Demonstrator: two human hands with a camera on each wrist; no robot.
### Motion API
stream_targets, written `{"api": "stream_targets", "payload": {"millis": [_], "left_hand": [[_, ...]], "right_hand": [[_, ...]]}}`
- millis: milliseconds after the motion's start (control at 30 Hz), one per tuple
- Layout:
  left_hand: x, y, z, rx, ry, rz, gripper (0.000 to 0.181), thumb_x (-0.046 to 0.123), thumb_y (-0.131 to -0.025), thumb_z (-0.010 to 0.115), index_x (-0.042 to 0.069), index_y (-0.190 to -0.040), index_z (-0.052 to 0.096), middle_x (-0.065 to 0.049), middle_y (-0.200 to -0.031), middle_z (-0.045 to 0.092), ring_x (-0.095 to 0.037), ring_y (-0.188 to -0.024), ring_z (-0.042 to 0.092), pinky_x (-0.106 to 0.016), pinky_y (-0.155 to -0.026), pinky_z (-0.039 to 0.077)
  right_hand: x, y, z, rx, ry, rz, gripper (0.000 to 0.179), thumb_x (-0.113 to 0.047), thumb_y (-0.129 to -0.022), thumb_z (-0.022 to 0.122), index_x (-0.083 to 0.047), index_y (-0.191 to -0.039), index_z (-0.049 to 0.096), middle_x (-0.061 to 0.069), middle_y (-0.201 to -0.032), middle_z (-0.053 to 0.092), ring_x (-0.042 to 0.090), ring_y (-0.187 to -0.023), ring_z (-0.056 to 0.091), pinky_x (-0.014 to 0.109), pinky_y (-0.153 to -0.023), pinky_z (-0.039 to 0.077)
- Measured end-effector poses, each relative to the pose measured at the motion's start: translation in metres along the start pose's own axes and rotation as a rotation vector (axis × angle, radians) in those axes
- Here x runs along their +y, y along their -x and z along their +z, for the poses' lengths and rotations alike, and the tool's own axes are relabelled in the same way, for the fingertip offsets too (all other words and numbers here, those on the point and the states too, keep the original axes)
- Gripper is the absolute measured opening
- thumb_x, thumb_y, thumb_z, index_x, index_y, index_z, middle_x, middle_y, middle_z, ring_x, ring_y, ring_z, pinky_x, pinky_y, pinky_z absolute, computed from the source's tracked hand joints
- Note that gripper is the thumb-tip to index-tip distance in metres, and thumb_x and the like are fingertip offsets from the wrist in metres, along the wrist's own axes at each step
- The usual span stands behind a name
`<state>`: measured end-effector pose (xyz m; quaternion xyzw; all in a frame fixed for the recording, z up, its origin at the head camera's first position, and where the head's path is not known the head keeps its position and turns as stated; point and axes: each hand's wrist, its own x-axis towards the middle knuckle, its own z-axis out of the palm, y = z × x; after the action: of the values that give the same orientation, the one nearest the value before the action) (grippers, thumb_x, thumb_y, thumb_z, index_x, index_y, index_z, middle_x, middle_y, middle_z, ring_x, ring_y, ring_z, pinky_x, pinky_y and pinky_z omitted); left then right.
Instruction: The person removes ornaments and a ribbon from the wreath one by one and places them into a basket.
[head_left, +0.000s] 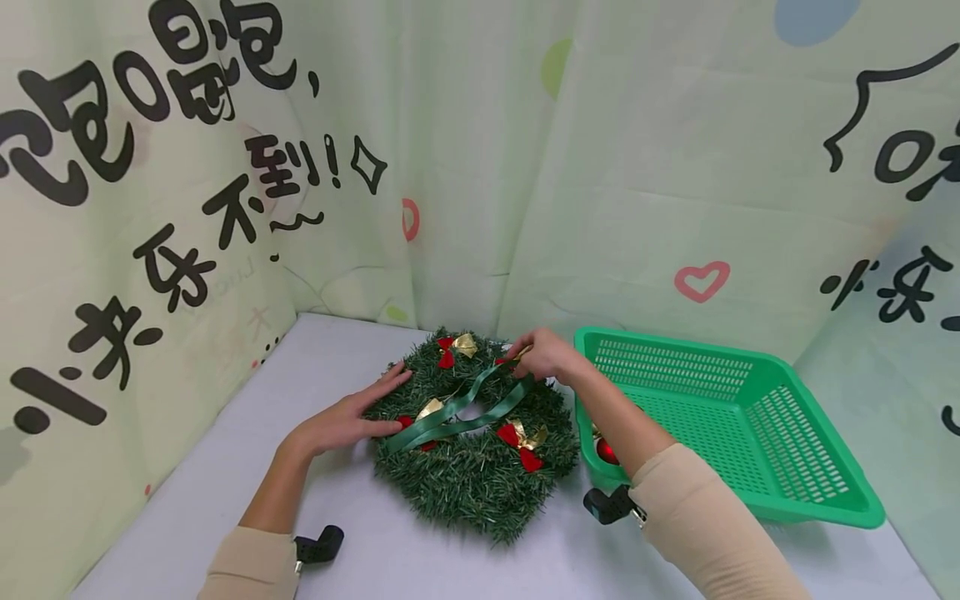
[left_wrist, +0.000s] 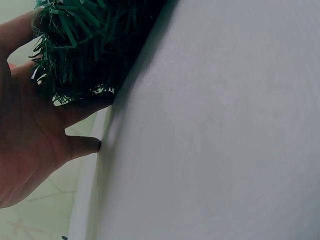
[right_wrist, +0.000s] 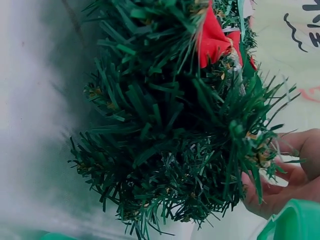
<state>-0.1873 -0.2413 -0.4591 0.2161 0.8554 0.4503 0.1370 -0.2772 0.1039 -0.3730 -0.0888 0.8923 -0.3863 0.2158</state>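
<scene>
A green Christmas wreath (head_left: pixel 480 492) lies on the table, with red-and-gold bows on it. A dark green ribbon (head_left: pixel 450 411) loops across its middle. My left hand (head_left: pixel 352 419) rests on the wreath's left side with fingers spread; in the left wrist view its fingers (left_wrist: pixel 82 111) touch the side of the wreath and the tabletop. At the wreath's upper right, my right hand (head_left: pixel 546 354) pinches a red-and-gold bow, mostly hidden under the fingers. In the right wrist view, the curled right fingers (right_wrist: pixel 272 192) appear behind the green needles, and the bow is out of sight.
A green plastic basket (head_left: pixel 720 429) stands right of the wreath, under my right forearm. A red ball ornament (head_left: pixel 606 451) shows inside its near left corner. Printed curtains (head_left: pixel 465 167) hang behind and beside the white table (head_left: pixel 337 500).
</scene>
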Motion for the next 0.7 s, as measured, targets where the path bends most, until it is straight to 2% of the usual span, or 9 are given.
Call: {"api": "stream_targets", "payload": {"millis": [200,467,700], "left_hand": [[-0.0014,-0.0007,-0.0005,-0.003,0.006,0.006,0.084,0.04,-0.101,0.069,0.034,-0.168,0.02,0.005,-0.177,0.0,-0.035,-0.163,0.005,-0.072,-0.122,0.02],[-0.0006,-0.0003,0.0,-0.004,0.005,0.005,0.084,0.039,-0.101,0.069,0.034,-0.168,0.02,0.006,-0.177,0.0,-0.035,-0.163,0.005,-0.071,-0.122,0.019],[0.0006,-0.0001,-0.0002,-0.001,0.004,0.011,0.084,0.038,-0.101,0.069,0.032,-0.168,0.02,0.005,-0.177,0.0,-0.035,-0.163,0.005,-0.071,-0.122,0.02]], "right_hand": [[0.0023,-0.0014,0.0009,0.044,-0.006,0.002,0.032,0.007,-0.09,0.066,0.002,-0.121,0.073,0.024,-0.126,0.067,0.011,-0.062,0.046,0.031,-0.064,0.047],[0.0054,-0.0004,0.0002,0.073,-0.009,-0.005,0.029,0.007,-0.09,0.066,0.0,-0.117,0.074,0.023,-0.126,0.068,0.015,-0.066,0.053,0.034,-0.067,0.052],[0.005,0.0002,-0.0041,0.037,-0.065,-0.019,0.032,0.006,-0.09,0.063,0.002,-0.121,0.074,0.021,-0.122,0.068,0.015,-0.068,0.055,0.035,-0.069,0.053]]}}
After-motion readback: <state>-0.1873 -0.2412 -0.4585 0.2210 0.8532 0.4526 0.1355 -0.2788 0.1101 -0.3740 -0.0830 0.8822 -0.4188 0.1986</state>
